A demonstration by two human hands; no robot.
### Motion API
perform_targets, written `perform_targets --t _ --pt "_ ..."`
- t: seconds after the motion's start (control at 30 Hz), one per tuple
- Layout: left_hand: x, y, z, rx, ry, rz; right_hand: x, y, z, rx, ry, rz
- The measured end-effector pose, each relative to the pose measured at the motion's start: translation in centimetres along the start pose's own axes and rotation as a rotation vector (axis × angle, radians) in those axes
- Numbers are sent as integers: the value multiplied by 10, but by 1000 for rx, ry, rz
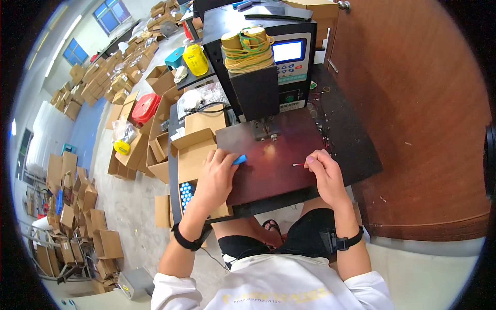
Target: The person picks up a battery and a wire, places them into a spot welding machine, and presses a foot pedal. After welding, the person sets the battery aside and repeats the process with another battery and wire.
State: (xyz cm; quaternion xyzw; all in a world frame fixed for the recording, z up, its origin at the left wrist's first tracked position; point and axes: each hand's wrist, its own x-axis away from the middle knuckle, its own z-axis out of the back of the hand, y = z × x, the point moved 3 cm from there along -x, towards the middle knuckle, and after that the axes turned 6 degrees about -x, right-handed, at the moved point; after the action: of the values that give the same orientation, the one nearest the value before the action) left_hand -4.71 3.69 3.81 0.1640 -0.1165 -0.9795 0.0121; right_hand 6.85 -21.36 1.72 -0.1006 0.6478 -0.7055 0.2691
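My left hand (pixel 218 173) is closed around a small blue cylindrical battery cell (pixel 239 159), whose end sticks out past my fingers over the left part of the dark reddish work plate (pixel 274 181). Pinched in my right hand (pixel 324 170) is a thin red wire (pixel 300 165) with a small pale tip, held above the plate's right side. Between the hands and farther back stand the metal electrodes (pixel 266 135) of a black spot welder (pixel 253 93). A cardboard box with several blue cells (pixel 186 194) sits beside my left forearm.
Loose wires (pixel 325 129) lie on the black table right of the plate. A brown wooden door (pixel 413 113) stands close on the right. Open cardboard boxes (pixel 161 147), a red stool (pixel 146 108) and a yellow bottle (pixel 195 59) are to the left.
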Motion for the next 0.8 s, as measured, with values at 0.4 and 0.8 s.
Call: perform_targets --t 0.4,0.8 --pt "-54 22 -48 335 162 176 -1 0 -12 283 51 359" --pt "-55 22 -51 372 199 148 -3 -2 -16 339 45 373"
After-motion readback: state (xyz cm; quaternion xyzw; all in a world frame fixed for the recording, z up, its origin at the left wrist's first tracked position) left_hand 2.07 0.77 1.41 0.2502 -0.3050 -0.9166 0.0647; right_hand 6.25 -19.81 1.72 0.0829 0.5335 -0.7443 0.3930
